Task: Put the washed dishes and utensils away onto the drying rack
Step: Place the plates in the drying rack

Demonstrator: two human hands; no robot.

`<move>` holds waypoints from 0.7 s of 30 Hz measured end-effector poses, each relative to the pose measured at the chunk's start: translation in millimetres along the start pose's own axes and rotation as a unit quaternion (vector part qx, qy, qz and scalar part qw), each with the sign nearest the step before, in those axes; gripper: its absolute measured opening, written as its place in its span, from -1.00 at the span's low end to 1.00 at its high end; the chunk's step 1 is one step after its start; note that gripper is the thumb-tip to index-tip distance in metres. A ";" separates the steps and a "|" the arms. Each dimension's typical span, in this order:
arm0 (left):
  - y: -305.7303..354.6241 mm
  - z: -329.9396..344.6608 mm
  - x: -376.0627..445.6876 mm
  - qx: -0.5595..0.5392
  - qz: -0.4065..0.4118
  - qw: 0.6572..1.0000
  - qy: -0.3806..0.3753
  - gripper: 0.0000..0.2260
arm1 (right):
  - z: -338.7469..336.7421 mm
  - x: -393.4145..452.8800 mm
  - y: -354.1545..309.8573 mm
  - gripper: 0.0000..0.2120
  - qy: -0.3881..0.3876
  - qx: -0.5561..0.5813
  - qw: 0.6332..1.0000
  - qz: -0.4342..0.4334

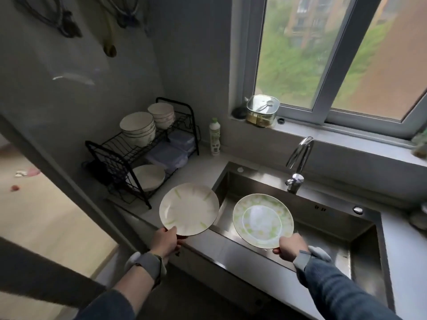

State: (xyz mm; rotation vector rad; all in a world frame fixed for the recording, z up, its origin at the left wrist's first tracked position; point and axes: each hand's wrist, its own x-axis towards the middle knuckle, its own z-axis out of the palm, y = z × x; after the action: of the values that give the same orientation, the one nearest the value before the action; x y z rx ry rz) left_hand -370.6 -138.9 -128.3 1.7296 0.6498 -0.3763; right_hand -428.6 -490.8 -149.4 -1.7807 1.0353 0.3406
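We have a plate in each hand. Our left hand (166,240) pinches the near rim of the white plate (189,209) with pale green streaks, thumb on top and fingers underneath, holding it over the counter edge between the sink (328,229) and the black wire drying rack (129,153). Our right hand (291,246) grips the near rim of the green-patterned plate (263,220) the same way, above the sink basin.

Both plates look like glazed ceramic: stiff, moderately heavy for a one-handed rim hold, and breakable against the steel sink or the counter. If they are wet from washing, which we cannot make out in this blur, the glaze will be slick, so we judge that a firm pinch deep on the rim is safer than a fingertip hold.

The rack stands well apart to the left, with stacked bowls (138,128) on its upper tier and another bowl (149,177) below. The slotted wires beside the stack seem the likeliest place to stand the plates on edge.
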 end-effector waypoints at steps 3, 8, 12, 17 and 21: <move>18.5 1.3 21.1 -0.038 -0.001 0.999 0.011 -0.84 | 9.4 7.4 -29.5 -0.71 0.005 0.043 0.999 -0.022; 37.8 12.1 51.5 -0.070 -0.007 0.996 0.047 -0.78 | 21.8 41.0 -62.3 -0.69 -0.026 0.033 0.998 -0.040; 52.4 21.0 80.8 -0.086 -0.027 0.992 0.086 -0.75 | 32.6 61.2 -95.7 -0.68 -0.046 0.001 0.996 -0.076; 71.3 28.6 103.9 -0.098 -0.061 0.985 0.125 -0.71 | 41.5 80.8 -127.8 -0.72 -0.104 -0.025 0.989 -0.102; 79.2 32.3 120.5 -0.124 -0.084 0.978 0.145 -0.67 | 49.3 89.6 -144.0 -0.77 -0.107 -0.043 0.987 -0.114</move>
State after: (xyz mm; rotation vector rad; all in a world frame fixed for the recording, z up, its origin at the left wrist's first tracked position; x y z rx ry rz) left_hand -224.5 -155.2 -143.1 1.5066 1.0156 -0.1493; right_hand -253.1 -473.9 -139.7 -1.8715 0.6673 0.4295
